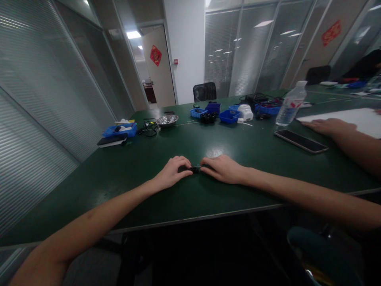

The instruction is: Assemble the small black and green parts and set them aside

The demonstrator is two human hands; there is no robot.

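Note:
Low over the green table [149,210], near its front edge, a small dark object [195,169] sits between my two hands. My left hand [175,171] grips its left end between thumb and fingers. On the other side, my right hand [222,168] pinches the right end the same way. The object looks short and narrow, with a thin lighter line along its top; its details are too small to make out.
A metal bowl [167,120], cables [148,128] and blue trays [229,116] stand farther back. At the right are a water bottle [291,104], a phone [300,141] and another person's hand [330,126] on white paper [363,119]. A blue tray [119,130] lies back left.

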